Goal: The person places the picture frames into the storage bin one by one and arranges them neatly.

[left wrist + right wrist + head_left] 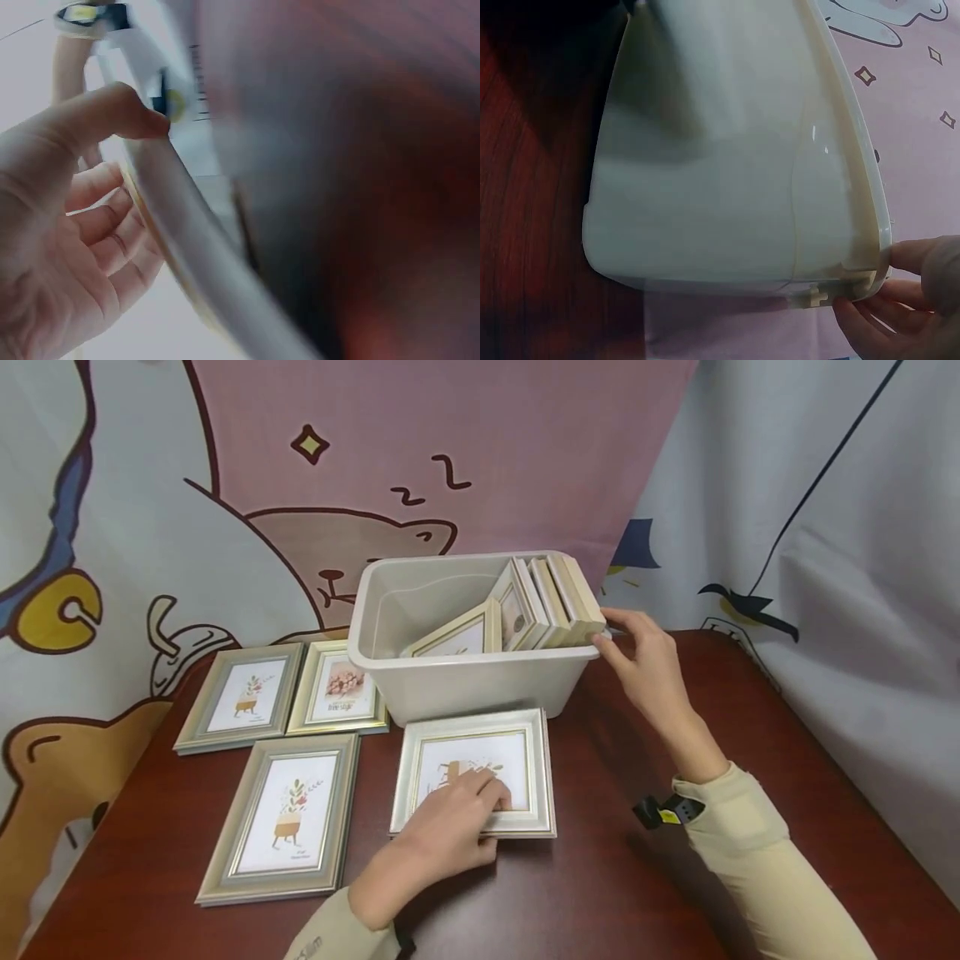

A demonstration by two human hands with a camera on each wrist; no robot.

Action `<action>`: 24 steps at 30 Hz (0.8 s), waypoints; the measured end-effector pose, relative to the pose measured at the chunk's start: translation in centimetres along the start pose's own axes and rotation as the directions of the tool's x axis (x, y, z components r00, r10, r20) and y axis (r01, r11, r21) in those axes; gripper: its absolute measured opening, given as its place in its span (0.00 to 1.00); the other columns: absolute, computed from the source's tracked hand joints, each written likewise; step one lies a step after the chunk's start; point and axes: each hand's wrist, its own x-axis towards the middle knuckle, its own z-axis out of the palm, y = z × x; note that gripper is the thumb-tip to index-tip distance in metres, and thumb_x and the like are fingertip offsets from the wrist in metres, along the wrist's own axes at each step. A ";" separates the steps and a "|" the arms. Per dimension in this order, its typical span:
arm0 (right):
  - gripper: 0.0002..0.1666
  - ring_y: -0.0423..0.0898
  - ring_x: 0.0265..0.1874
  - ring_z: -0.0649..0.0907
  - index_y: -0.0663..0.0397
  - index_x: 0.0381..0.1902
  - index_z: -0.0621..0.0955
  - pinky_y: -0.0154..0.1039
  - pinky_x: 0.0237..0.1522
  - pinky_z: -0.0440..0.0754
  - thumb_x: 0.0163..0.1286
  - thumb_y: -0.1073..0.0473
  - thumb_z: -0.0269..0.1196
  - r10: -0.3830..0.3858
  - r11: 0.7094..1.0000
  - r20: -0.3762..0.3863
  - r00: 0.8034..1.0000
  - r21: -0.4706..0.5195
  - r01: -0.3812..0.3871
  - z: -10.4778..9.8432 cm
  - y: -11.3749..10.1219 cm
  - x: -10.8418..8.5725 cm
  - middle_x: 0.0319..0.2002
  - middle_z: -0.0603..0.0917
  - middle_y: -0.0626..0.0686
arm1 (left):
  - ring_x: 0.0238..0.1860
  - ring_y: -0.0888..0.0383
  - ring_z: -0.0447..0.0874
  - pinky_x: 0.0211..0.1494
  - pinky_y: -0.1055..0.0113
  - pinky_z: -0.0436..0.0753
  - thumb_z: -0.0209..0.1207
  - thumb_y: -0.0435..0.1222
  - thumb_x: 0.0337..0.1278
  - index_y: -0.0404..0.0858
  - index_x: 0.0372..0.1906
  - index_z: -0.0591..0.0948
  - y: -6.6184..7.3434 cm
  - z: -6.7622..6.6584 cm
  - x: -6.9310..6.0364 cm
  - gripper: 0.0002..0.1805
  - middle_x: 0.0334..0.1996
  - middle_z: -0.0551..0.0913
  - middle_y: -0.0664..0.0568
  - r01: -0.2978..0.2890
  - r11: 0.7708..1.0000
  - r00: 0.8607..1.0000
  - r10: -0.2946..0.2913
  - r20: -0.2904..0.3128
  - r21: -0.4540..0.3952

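A silver-cream picture frame [521, 731] lies sideways in front of the white plastic bin [480, 687]. My left hand [450, 825] grips its near edge, fingers over the picture and thumb at the side. In the left wrist view, the thumb and fingers lie on opposite sides of the blurred frame [184, 217]. At the bin's right front corner, my right hand [651, 672] pinches the rim [883, 232] between thumb and fingers. Several frames [558, 602] stand packed at the bin's right end, and another frame [457, 633] leans beside them.
To the left, a grey-beige frame [247, 702] and a pale gold frame [345, 685] lie face up behind a larger frame [288, 822]. The dark red table [600, 893] ends against a printed cloth backdrop [525, 460].
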 end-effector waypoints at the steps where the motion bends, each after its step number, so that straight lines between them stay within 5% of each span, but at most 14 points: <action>1: 0.23 0.58 0.59 0.81 0.65 0.61 0.78 0.45 0.55 0.84 0.70 0.64 0.63 -0.003 1.000 -0.004 1.000 -0.003 0.003 0.0 0.0 0.0 0.57 0.81 0.65 | 0.43 0.62 0.77 0.50 0.68 0.85 0.71 0.35 0.36 0.45 0.40 0.76 0.1 -0.5 -0.2 0.21 0.39 0.76 0.59 -0.011 1.000 0.999 0.011 -0.034 -0.023; 2: 0.23 0.58 0.59 0.81 0.65 0.61 0.78 0.38 0.55 0.85 0.70 0.64 0.63 -0.006 1.000 -0.006 1.000 -0.009 0.006 0.0 0.1 0.0 0.57 0.81 0.65 | 0.43 0.63 0.76 0.51 0.68 0.85 0.71 0.35 0.36 0.45 0.41 0.76 0.2 -1.1 -0.4 0.22 0.39 0.76 0.59 -0.022 0.999 0.998 0.018 -0.066 -0.047; 5: 0.23 0.59 0.59 0.81 0.64 0.61 0.78 0.38 0.54 0.85 0.71 0.64 0.63 -0.010 1.000 -0.003 1.000 -0.022 0.010 0.0 0.1 0.0 0.57 0.81 0.65 | 0.43 0.65 0.76 0.54 0.71 0.83 0.71 0.34 0.35 0.44 0.43 0.75 0.5 -2.8 -0.9 0.24 0.39 0.75 0.60 -0.061 0.988 0.987 0.039 -0.155 -0.144; 7: 0.22 0.59 0.58 0.81 0.64 0.61 0.78 0.39 0.54 0.86 0.71 0.63 0.63 -0.014 1.000 0.000 1.000 -0.027 0.013 0.1 0.1 -0.1 0.57 0.81 0.65 | 0.41 0.67 0.75 0.46 0.75 0.82 0.71 0.32 0.35 0.43 0.43 0.74 0.5 -3.8 -1.3 0.25 0.39 0.75 0.60 -0.086 0.968 0.978 0.038 -0.203 -0.236; 9: 0.22 0.59 0.59 0.81 0.64 0.62 0.78 0.55 0.54 0.83 0.71 0.63 0.63 -0.018 0.999 0.003 1.000 -0.030 0.018 0.1 0.1 -0.1 0.57 0.81 0.65 | 0.42 0.67 0.77 0.47 0.76 0.83 0.70 0.30 0.35 0.42 0.44 0.74 0.6 -4.9 -1.7 0.25 0.39 0.76 0.58 -0.122 0.935 0.967 0.036 -0.253 -0.333; 16: 0.22 0.59 0.58 0.81 0.64 0.61 0.78 0.56 0.54 0.83 0.71 0.63 0.63 -0.023 0.999 -0.011 1.000 -0.044 0.023 0.1 0.1 -0.1 0.57 0.81 0.64 | 0.44 0.63 0.78 0.51 0.72 0.84 0.69 0.25 0.32 0.37 0.46 0.75 0.5 -10.3 -2.3 0.27 0.41 0.79 0.53 -0.266 0.837 0.894 0.029 -0.447 -0.478; 23: 0.22 0.60 0.58 0.80 0.63 0.61 0.78 0.57 0.58 0.81 0.71 0.63 0.63 -0.024 0.999 -0.010 1.000 -0.040 0.023 0.0 0.0 -0.2 0.57 0.81 0.64 | 0.52 0.57 0.81 0.55 0.67 0.87 0.68 0.17 0.30 0.26 0.67 0.67 -0.9 -14.8 -2.4 0.47 0.54 0.79 0.42 -0.359 0.697 0.831 -0.064 -0.552 -0.621; 24: 0.22 0.60 0.58 0.80 0.63 0.61 0.79 0.58 0.58 0.81 0.72 0.63 0.62 -0.025 0.999 -0.011 1.000 -0.039 0.025 0.0 0.0 -0.2 0.57 0.81 0.64 | 0.53 0.56 0.80 0.56 0.66 0.87 0.67 0.16 0.30 0.26 0.69 0.66 -1.2 -15.2 -2.2 0.48 0.55 0.78 0.42 -0.377 0.692 0.816 -0.066 -0.574 -0.615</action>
